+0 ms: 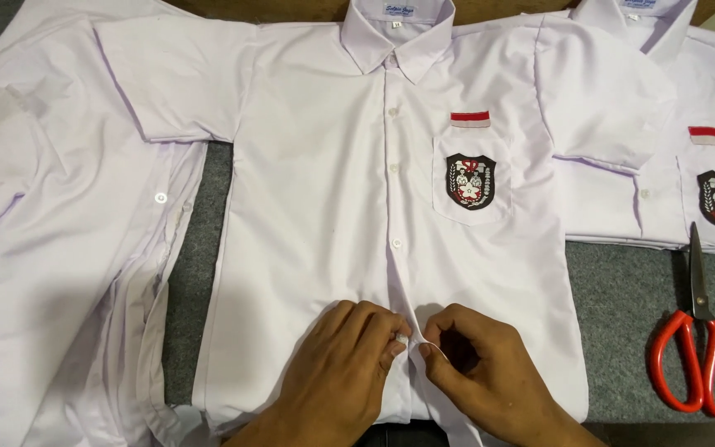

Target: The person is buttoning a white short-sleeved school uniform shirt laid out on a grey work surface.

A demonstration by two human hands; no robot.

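A: Item one?
B: White short-sleeved shirt [316, 207], laid flat and face up on the grey surface [622, 290], collar at the far edge, buttoned down the front. Chest pocket with a dark shield badge [470, 180] and a red-and-white strip [470, 118] above it.

A: Hands?
B: Left hand [343, 368] and right hand [482, 364] meet at the lower front placket. The fingers [395, 341] of each are pinched on the shirt's edge around a button near the hem.

A: Other items?
B: A loose white shirt [51, 248] heaped to the left. A stack of folded shirts [664, 190] with matching badges to the right. Red-handled scissors [699, 348] near the right edge, closed, blades pointing away.
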